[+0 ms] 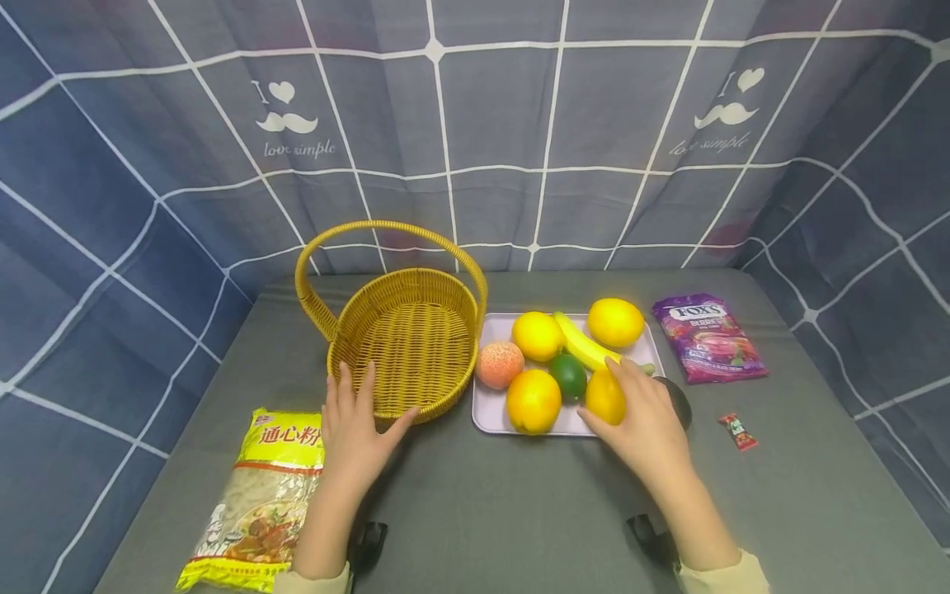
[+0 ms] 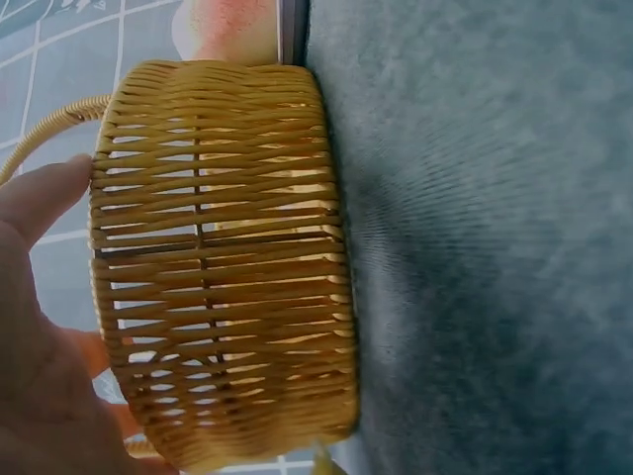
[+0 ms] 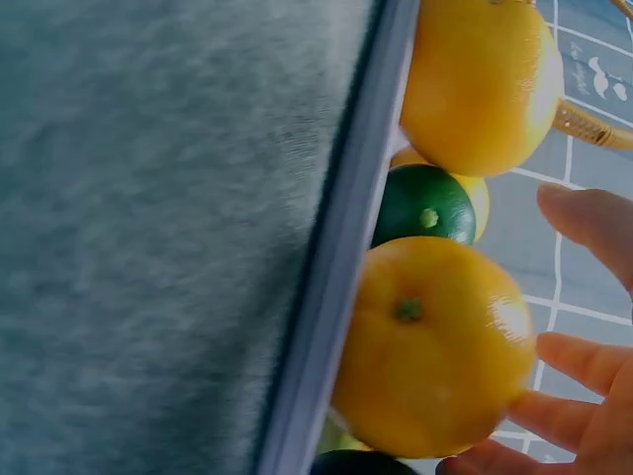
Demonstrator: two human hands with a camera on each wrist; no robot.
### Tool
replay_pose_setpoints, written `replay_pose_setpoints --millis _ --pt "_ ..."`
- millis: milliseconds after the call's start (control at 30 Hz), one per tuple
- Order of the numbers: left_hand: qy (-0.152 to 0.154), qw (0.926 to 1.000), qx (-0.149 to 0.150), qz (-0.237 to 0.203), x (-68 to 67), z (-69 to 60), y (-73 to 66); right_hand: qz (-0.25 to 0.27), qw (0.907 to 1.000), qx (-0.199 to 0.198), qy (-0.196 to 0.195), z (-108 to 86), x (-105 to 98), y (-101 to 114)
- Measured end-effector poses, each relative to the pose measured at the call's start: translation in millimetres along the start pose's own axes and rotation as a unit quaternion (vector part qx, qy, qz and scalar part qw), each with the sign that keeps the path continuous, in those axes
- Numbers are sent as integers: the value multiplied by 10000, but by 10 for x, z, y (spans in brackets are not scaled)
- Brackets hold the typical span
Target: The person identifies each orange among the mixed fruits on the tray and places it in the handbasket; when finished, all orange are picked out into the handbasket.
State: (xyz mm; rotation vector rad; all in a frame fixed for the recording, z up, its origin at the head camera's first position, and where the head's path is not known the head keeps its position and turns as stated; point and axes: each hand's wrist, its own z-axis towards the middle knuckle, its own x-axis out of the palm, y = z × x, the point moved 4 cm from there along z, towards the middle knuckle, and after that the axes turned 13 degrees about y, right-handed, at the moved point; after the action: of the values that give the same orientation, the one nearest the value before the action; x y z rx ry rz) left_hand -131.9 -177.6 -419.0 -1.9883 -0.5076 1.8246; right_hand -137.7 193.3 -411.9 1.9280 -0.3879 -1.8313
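Note:
My left hand (image 1: 358, 433) is at the near rim of a yellow wicker basket (image 1: 343, 346), fingers spread. In the left wrist view its thumb touches the rim of the basket (image 2: 223, 267). My right hand (image 1: 647, 425) reaches over an orange (image 1: 606, 398) at the tray's front right. In the right wrist view, its fingers (image 3: 559, 421) meet the side of that orange (image 3: 435, 346), while the thumb stands apart. The lilac tray (image 1: 490, 421) also bears another orange (image 1: 533, 402), a peach (image 1: 500, 365), a green fruit (image 1: 568, 377), a banana (image 1: 582, 342) and yellow fruits (image 1: 616, 322).
A dark round fruit (image 1: 677, 404) shows beside the right hand, partly hidden. A purple candy bag (image 1: 708, 338) and a small red wrapped candy (image 1: 738, 431) lie to the right. A yellow pasta bag (image 1: 260, 503) lies left, partly under the left forearm. Checked curtains (image 1: 490, 107) enclose the table.

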Motion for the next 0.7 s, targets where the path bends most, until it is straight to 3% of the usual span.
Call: replay_pose_setpoints --millis 300,533,700 --pt "-71 9975 -267 -648 61 -49 145 -168 9998 65 -75 -19 58 -75" --pt "88 9885 -545 -1405 96 -56 208 -292 9994 174 -13 -5 64 -75" --pt "147 9839 -669 -1653 105 -57 225 -391 9991 176 -37 6 76 -71"
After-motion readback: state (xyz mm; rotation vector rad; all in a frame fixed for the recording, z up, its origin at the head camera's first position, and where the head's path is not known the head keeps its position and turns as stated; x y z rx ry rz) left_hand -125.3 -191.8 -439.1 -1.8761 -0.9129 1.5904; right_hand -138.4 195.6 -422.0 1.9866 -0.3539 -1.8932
